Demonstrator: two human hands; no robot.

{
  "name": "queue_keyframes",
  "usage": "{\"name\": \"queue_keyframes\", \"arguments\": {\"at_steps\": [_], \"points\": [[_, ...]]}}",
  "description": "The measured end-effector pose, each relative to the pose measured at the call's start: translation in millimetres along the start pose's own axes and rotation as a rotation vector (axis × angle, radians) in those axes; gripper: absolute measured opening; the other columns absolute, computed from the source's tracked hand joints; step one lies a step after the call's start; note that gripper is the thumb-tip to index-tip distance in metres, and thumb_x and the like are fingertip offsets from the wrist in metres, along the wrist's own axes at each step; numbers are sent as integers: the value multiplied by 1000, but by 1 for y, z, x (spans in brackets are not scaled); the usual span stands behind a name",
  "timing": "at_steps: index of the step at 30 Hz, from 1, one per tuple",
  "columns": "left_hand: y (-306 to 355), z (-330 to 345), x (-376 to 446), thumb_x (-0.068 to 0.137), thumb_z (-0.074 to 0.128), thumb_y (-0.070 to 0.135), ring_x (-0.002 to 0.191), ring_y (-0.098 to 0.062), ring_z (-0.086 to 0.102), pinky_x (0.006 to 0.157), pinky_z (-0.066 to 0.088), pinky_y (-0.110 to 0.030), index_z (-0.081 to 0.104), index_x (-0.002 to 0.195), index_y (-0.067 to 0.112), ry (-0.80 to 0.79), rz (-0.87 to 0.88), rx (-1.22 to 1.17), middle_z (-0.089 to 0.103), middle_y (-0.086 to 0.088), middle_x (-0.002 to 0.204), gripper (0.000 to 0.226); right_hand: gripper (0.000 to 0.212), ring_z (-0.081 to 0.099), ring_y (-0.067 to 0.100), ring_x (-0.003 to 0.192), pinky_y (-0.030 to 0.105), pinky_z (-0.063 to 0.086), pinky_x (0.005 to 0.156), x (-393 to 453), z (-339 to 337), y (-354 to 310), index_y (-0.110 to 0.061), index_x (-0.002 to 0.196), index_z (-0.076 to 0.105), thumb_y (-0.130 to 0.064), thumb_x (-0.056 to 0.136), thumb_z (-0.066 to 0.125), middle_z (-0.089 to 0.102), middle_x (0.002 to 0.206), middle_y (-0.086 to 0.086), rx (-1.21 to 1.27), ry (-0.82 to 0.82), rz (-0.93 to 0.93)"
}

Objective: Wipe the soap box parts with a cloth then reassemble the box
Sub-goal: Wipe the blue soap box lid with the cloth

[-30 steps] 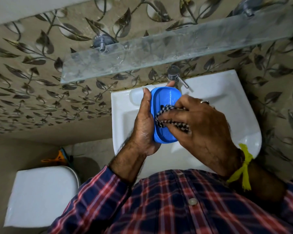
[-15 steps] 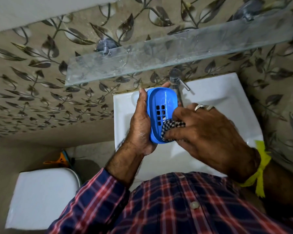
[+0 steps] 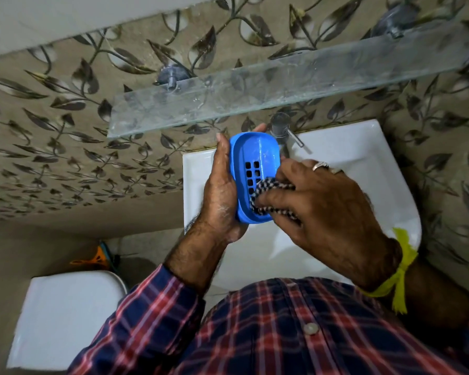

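Observation:
My left hand [image 3: 221, 196] grips a blue oval soap box part [image 3: 257, 155] from its left side and holds it upright over the white sink [image 3: 374, 163]. The part has a grid of square drain holes in its floor. My right hand [image 3: 322, 204] is closed on a black-and-white checked cloth [image 3: 266, 189] and presses it into the lower half of the blue part. The cloth covers the lower holes. No other soap box part shows in this view.
A steel tap [image 3: 280, 125] stands at the sink's back edge, just behind the blue part. A frosted glass shelf [image 3: 255, 87] juts from the leaf-patterned wall above. A white toilet lid [image 3: 65, 318] is at lower left, with an orange object [image 3: 98, 259] behind it.
The cloth has slid from the middle of the blue part down to its lower half, uncovering the drain holes. My left hand keeps the same grip.

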State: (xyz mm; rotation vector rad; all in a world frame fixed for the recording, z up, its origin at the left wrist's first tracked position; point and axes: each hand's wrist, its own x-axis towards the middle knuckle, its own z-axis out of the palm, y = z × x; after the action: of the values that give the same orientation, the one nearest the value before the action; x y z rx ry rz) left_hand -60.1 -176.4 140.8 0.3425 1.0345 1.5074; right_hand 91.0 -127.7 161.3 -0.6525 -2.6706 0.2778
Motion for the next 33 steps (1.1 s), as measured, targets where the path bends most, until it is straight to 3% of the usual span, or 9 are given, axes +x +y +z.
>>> {"name": "queue_keyframes", "arguments": {"at_steps": [5,9,13,18,22,26,29,33], "points": [[-3,1,1,95,22,74,99,-29,65,86,56,-46,53,144,25,-2,1,-3,61,-16,122,75,25,63,32,82,42,56,66,7,3,-2,-26,103,76,-21,78,77,63,99,7,55,100,198],[-4,-4,-1,96,23,74,99,-28,67,85,58,-44,52,144,24,-23,23,-2,66,-14,115,75,26,63,31,77,41,56,63,5,7,-6,-24,103,74,-23,77,74,62,99,7,59,104,148],[-8,0,0,96,21,74,111,-32,63,93,54,-48,54,143,23,44,32,6,64,-15,125,77,26,62,27,81,38,56,65,11,7,-6,-28,105,74,-26,79,75,61,96,2,92,147,264],[-3,-2,-1,96,22,73,102,-29,65,89,56,-45,53,144,23,30,44,-25,66,-14,118,76,25,63,26,80,36,54,65,8,6,-7,-27,105,74,-28,80,75,61,97,1,82,93,204],[-13,6,-2,98,21,70,114,-28,64,93,55,-45,52,145,23,57,15,-1,64,-13,130,74,21,62,27,82,38,54,63,17,2,-1,-25,106,73,-29,86,69,59,94,2,126,200,293],[-12,5,-2,98,21,71,115,-30,62,95,52,-46,52,145,22,59,17,-12,65,-13,126,75,24,63,28,82,36,53,64,15,4,-8,-28,109,73,-32,86,71,60,97,3,75,141,229],[-15,7,-2,99,21,69,115,-27,65,91,57,-42,52,145,22,66,23,6,66,-11,129,73,24,63,28,84,38,53,64,20,3,-5,-24,111,73,-30,88,70,61,97,4,70,210,299],[-13,7,-2,99,20,68,122,-35,59,103,49,-51,52,145,21,72,51,11,61,-17,135,73,26,63,28,86,39,55,67,19,6,-11,-25,113,71,-32,88,69,62,102,4,80,167,251]]}}
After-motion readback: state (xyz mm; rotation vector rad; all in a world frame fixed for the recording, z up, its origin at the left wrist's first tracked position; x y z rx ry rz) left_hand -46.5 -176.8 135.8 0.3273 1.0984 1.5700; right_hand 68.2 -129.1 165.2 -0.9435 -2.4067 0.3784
